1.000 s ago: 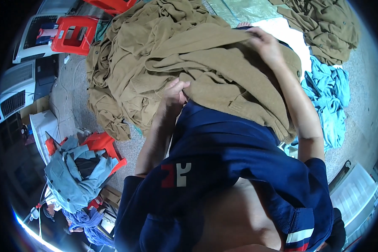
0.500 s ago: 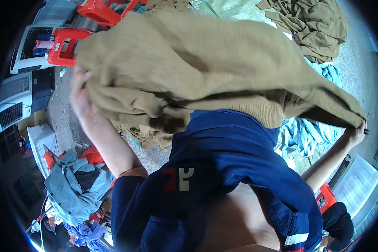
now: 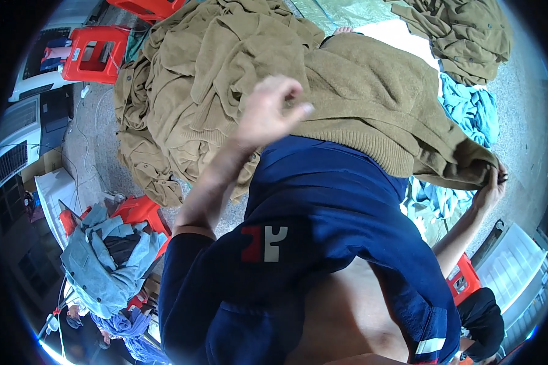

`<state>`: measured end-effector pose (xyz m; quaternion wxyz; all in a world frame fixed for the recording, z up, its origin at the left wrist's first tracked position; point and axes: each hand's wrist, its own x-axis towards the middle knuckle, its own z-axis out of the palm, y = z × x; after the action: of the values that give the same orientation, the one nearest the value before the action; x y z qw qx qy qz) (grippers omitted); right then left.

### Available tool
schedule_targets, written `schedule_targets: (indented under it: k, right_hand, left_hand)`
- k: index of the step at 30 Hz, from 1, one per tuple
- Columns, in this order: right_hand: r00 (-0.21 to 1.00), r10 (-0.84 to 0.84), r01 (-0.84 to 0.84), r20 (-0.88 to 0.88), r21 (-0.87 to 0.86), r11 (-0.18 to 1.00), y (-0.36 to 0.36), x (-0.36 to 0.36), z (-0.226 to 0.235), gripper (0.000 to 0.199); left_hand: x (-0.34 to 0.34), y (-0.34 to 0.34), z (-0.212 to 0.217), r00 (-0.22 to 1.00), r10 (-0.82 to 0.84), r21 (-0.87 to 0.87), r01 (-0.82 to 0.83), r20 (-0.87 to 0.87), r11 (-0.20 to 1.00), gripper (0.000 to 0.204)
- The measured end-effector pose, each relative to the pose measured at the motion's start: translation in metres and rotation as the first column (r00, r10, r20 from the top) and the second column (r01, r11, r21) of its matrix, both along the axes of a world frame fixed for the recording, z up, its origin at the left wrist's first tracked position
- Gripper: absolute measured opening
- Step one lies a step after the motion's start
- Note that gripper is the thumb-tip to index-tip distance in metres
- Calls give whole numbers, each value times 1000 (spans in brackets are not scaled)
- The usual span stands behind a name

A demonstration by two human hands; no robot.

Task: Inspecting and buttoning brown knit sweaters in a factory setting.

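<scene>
Brown sweater (image 3: 371,91) lies near parted left fingers (image 3: 281,86), one end pinched by right fingers (image 3: 500,176).

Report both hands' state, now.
Left hand: loosely open, slightly blurred, nothing visibly held.
Right hand: closed, holding one end of the brown garment.

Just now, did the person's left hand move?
Yes. The left hand was right beside the lower red stool at the top left; now it's away to the right, over the brown clothes.
</scene>
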<state>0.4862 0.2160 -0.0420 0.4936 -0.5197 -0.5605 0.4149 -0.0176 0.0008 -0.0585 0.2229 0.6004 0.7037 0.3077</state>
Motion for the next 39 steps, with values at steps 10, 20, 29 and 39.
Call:
schedule_targets:
  k: [10,20,29,39]
  right_hand:
    - [351,784,-912,512,-4,411,-93,-273,56,33]
    - [767,616,-620,-179,-453,641,-28,-281,-3,17]
    - [841,483,-533,-244,-531,659,-3,-281,-41,20]
    - [493,-26,-708,-870,-419,568,21,-223,-15,36]
  left_hand:
    - [44,21,6,1000,16,271,-11,-16,962,35]
    - [-23,-20,-26,939,277,6,-284,205,959,33]
    - [-81,-23,-24,875,484,-7,-484,-9,875,21]
    - [-108,-15,-17,782,545,-253,-485,304,837,18]
